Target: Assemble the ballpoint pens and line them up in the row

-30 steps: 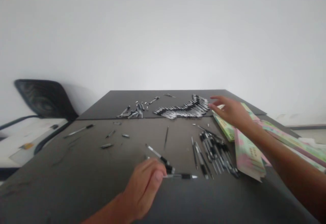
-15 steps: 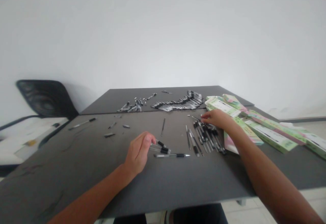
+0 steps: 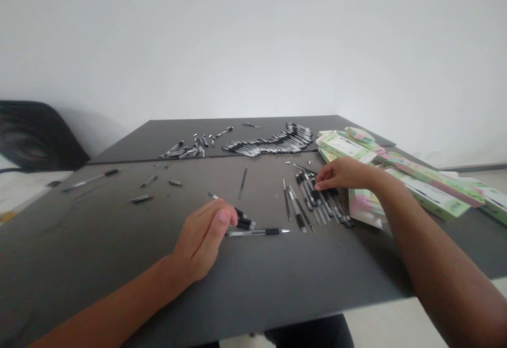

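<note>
My left hand [image 3: 206,240] rests low over the near part of the table, fingers curled in and thumb on top; what lies inside it is hidden. Beside its fingertips are clear pen barrels with black grips [image 3: 245,224], partly covered by the hand. A whole pen [image 3: 258,232] with a silver tip lies just nearer to me. My right hand [image 3: 336,174] reaches into a pile of pen barrels [image 3: 327,205], thumb and fingers drawn together; anything between them is too small to make out. Left of the pile lie a barrel with a black grip [image 3: 297,210] and thin refills [image 3: 285,200].
Green and pink pen boxes [image 3: 428,195] lie stacked on the right. A long row of pens [image 3: 273,143] lies at the back, with a heap of small pen parts [image 3: 190,150] to its left. Loose parts [image 3: 141,199] and a pen [image 3: 91,180] lie on the left, near a black chair [image 3: 39,131].
My right hand has shifted right and nearer over the pile. My left hand stays low by the barrels, now covering more of them. The view has turned a little.
</note>
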`<state>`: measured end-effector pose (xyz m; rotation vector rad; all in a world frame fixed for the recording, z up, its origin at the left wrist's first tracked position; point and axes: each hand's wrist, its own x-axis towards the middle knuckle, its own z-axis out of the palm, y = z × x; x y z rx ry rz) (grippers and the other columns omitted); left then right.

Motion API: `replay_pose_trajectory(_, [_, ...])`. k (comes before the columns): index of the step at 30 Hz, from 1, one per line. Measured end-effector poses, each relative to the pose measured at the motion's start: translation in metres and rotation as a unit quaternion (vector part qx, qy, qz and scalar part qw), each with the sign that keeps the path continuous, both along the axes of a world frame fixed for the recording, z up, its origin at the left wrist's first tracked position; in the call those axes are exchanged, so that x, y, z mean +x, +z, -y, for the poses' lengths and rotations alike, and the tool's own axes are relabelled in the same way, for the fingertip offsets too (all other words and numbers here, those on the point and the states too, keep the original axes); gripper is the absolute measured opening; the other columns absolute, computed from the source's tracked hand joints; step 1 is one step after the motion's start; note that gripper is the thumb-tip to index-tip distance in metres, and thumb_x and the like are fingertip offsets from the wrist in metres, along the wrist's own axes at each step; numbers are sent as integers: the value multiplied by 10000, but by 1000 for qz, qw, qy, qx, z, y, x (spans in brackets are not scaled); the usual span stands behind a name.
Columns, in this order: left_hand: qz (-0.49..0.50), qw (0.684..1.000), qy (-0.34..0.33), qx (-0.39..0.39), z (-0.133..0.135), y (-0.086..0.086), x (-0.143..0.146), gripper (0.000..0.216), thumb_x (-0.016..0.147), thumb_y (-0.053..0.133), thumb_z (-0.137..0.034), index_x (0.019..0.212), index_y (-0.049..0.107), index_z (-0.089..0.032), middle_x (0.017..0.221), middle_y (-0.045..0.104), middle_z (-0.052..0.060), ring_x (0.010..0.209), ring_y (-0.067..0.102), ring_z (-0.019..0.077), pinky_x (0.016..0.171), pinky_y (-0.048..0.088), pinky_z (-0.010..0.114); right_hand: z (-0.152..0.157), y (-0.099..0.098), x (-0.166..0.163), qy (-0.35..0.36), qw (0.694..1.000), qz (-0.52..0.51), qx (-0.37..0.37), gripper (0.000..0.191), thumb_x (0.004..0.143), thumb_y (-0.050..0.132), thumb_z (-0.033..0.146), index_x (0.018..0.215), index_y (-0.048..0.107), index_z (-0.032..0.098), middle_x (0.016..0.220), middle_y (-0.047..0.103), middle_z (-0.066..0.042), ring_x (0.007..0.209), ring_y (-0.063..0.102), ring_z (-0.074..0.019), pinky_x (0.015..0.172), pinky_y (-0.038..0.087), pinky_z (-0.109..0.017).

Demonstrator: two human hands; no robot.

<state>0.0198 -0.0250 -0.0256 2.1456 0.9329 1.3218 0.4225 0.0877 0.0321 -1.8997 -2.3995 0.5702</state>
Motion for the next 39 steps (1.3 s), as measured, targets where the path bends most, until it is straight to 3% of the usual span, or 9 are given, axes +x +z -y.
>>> replay_pose_trajectory(12, [-10, 1000, -3, -3, 2, 4, 4, 515, 1176, 334, -439, 833, 640, -206, 720, 575, -10, 661, 536, 157, 683, 432, 299, 4, 0, 6, -16, 999, 28, -16, 337, 777, 794, 603, 908, 887, 307, 860, 850, -16, 845, 782, -280, 776, 549, -362])
replay_pose_trajectory(19, [-18, 1000, -1, -7, 6, 6, 7, 524, 1176, 324, -439, 826, 637, -205, 724, 604, -2, 660, 551, 162, 671, 433, 302, 2, -5, -11, -20, 996, 39, 82, 432, 867, 686, 672, 953, 879, 295, 826, 836, -18, 776, 744, -233, 685, 491, -313])
replay_pose_trajectory(25, [-41, 999, -4, -12, 8, 6, 10, 489, 1169, 343, -385, 797, 605, -207, 709, 591, 0, 670, 575, 170, 671, 429, 307, 1, -13, -28, -32, 992, 96, 81, 484, 919, 609, 676, 983, 884, 282, 782, 822, -40, 725, 734, -228, 649, 470, -308])
replay_pose_trajectory(39, [-72, 997, 10, -20, 10, 9, 15, 458, 1145, 370, -367, 769, 581, -214, 682, 581, -10, 648, 586, 169, 655, 439, 295, -1, -19, -46, -74, 986, 116, 95, 359, 888, 652, 520, 898, 879, 242, 833, 823, -118, 818, 752, -308, 693, 480, -360])
